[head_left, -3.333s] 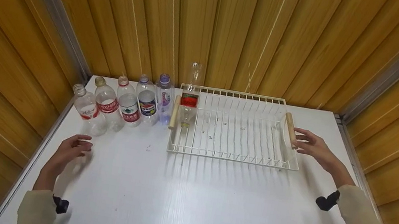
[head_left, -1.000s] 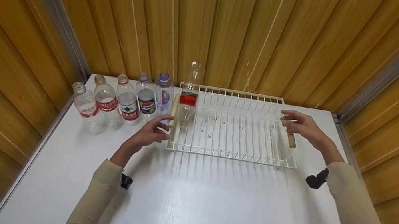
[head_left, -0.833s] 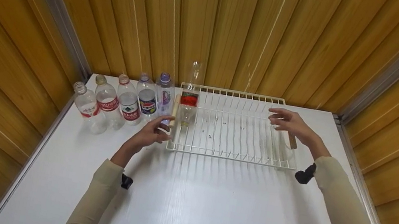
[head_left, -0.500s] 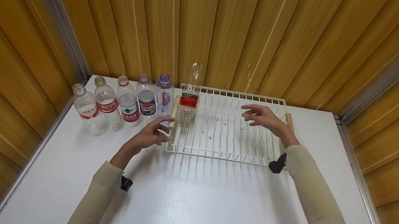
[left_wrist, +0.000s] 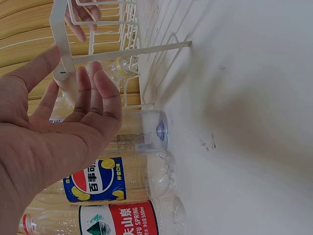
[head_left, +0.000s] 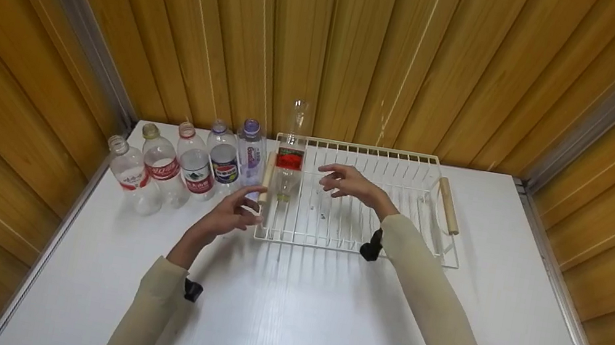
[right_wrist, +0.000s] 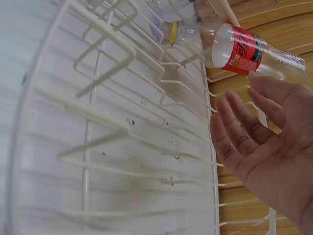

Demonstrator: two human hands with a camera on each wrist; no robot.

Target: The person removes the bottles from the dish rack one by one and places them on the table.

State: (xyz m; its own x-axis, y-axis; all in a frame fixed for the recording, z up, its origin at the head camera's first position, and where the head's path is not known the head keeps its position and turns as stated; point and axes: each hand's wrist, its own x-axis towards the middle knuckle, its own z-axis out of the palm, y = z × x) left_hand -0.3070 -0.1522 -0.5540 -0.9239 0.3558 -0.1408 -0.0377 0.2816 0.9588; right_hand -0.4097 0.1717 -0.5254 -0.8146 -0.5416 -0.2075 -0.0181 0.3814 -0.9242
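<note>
My left hand [head_left: 226, 216] is at the left wooden handle [head_left: 267, 177] of a cream wire dish rack [head_left: 357, 249]. In the left wrist view, its fingers bend loosely around the handle's near end. My right hand [head_left: 356, 186] hovers over the rack with relaxed, spread fingers and holds nothing. Just left of it, a clear plastic bottle [head_left: 290, 159] with a red label stands neck-down in the rack's leftmost slots. In the right wrist view, the fingertips are near this bottle [right_wrist: 244, 51] with a gap visible, and its neck end shows yellow.
Left of the rack, several uncapped clear bottles [head_left: 194, 169] stand upright in a row. The bottle with a purple neck [head_left: 251, 154] is closest to the left handle. A second wooden handle [head_left: 449, 205] is at the rack's right end. Yellow wood-patterned panels [head_left: 359, 50] enclose the white table [head_left: 271, 316].
My right hand has travelled left from the right handle across the rack towards the red-labelled bottle. Earlier, my left hand came from beside the bottles to the left handle, where it has stayed.
</note>
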